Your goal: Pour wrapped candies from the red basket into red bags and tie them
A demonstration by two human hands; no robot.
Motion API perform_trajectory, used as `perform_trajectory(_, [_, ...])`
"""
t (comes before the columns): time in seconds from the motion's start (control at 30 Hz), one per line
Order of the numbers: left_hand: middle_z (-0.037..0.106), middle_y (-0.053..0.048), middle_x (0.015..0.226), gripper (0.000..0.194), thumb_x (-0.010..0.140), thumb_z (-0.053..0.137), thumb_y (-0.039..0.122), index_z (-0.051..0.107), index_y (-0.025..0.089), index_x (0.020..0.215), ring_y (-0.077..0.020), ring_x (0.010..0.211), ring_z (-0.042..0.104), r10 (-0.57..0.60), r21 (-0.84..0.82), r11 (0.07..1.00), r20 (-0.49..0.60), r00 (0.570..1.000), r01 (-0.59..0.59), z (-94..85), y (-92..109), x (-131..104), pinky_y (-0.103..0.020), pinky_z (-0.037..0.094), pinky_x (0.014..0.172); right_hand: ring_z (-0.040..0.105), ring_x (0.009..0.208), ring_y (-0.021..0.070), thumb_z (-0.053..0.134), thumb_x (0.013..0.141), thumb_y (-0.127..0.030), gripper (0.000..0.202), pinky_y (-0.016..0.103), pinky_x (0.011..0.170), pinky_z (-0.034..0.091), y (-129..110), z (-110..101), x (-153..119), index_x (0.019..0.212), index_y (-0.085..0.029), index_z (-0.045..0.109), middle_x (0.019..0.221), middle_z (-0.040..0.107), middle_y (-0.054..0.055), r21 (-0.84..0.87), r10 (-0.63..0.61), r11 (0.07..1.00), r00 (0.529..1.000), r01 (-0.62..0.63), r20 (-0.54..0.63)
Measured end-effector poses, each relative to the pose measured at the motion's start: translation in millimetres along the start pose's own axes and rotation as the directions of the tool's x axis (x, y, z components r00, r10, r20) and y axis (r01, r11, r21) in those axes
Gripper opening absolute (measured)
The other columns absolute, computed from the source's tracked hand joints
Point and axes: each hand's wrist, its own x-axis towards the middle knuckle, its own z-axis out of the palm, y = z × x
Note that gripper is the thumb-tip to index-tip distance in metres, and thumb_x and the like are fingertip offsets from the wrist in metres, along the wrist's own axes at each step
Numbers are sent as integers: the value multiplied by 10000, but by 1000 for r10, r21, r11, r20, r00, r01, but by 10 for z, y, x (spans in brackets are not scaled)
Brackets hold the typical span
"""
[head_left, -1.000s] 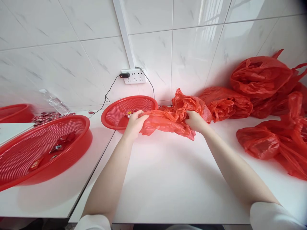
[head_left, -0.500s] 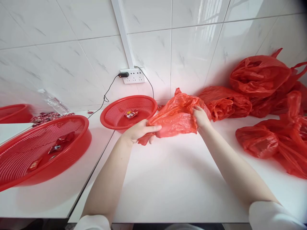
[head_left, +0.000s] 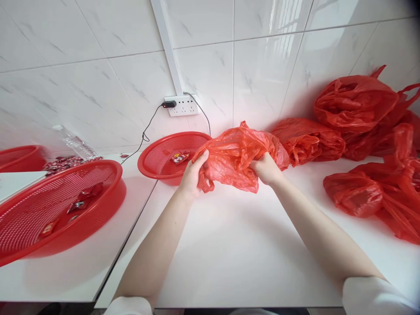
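Note:
A crumpled red plastic bag (head_left: pixel 229 159) is held up between both hands above the white table (head_left: pixel 236 258). My left hand (head_left: pixel 194 175) grips its left end, thumb lying over the film. At the other side my right hand (head_left: pixel 266 168) is closed on the bag, its fingertips hidden in the folds. Just behind my left hand stands a round red plastic basket (head_left: pixel 147 162), with small shiny wrapped packets (head_left: pixel 180 157) inside. Whether the bag contains anything I cannot tell.
Several bulging red bags (head_left: pixel 356 103) are heaped along the wall at right, with a knotted one (head_left: pixel 357 192) nearer. A larger red basket (head_left: pixel 108 205) with a few packets stands left. Behind it lies a clear bottle (head_left: pixel 75 142). A power strip (head_left: pixel 182 105) with cables hangs on the wall.
My right hand has moved left and slightly down, bunching the bag. My left hand has turned more upright and shifted slightly right, its thumb now higher on the film.

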Motion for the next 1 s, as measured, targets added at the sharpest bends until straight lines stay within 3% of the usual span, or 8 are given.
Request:
perform_trajectory(0.23, [693, -56, 890, 405, 663, 699, 346, 624, 179, 1024, -210, 797, 671, -63, 43, 997, 158, 985, 57, -89, -18, 6, -300, 524, 689, 634, 864, 241, 555, 716, -219, 153, 322, 704, 508, 76, -46, 41, 843, -164, 620, 880, 679, 70, -469, -62, 883, 981, -33, -185])
perform_trajectory(0.33, [694, -38, 850, 413, 656, 708, 293, 608, 201, 1046, -199, 733, 668, -161, 226, 963, 46, 986, 147, -161, -45, 68, -296, 514, 639, 643, 685, 207, 607, 726, -286, 166, 286, 559, 504, -109, -262, -5, 842, -171, 638, 873, 681, 81, -613, 241, 777, 967, -140, 85])
perform_trajectory(0.4, [685, -31, 764, 364, 675, 701, 329, 621, 205, 1007, -192, 632, 650, -231, 338, 913, -29, 972, 227, -205, -59, 94, -271, 476, 530, 621, 547, 162, 631, 745, -363, 225, 260, 460, 475, -308, -436, -84, 881, -187, 664, 908, 686, 81, -677, 457, 724, 830, -137, 321])
perform_trajectory(0.47, [660, -27, 673, 318, 689, 694, 387, 637, 199, 939, -173, 511, 601, -308, 427, 854, -45, 950, 297, -233, -73, 97, -244, 395, 421, 573, 440, 125, 622, 773, -438, 279, 253, 415, 447, -540, -590, -202, 930, -214, 676, 859, 694, 63, -737, 507, 668, 786, -100, 353])
perform_trajectory(0.63, [580, -16, 539, 310, 694, 672, 475, 635, 173, 753, -119, 348, 447, -418, 623, 715, 18, 908, 317, -226, -106, 62, -230, 242, 316, 483, 363, 91, 590, 833, -443, 249, 234, 393, 387, -1075, -729, -581, 720, -233, 661, 554, 607, -4, -729, 42, 677, 982, 106, 182])
perform_trajectory(0.73, [565, -15, 530, 341, 678, 671, 504, 620, 167, 689, -129, 369, 463, -444, 693, 648, 7, 896, 316, -180, -111, 46, -240, 269, 328, 518, 447, 111, 569, 861, -407, 233, 234, 410, 389, -1213, -647, -706, 714, -240, 641, 587, 603, 1, -602, -285, 757, 957, 255, 47])
perform_trajectory(0.87, [588, -13, 603, 289, 728, 632, 451, 688, 168, 748, -125, 480, 508, -271, 609, 788, 217, 938, 86, -75, -72, 9, -241, 354, 436, 630, 883, 210, 653, 793, -389, 279, 305, 695, 510, -1055, -492, -590, 1036, -252, 647, 1013, 666, 52, -607, -293, 733, 948, 307, 126])
perform_trajectory(1.0, [611, -27, 682, 237, 751, 610, 393, 720, 189, 800, -184, 670, 583, 99, 447, 876, 197, 975, -179, -21, 110, -96, -276, 439, 571, 554, 1106, 280, 689, 712, -258, 561, 361, 819, 486, -686, -381, -309, 1253, -277, 547, 1272, 568, 58, -686, -126, 628, 918, 367, 375])
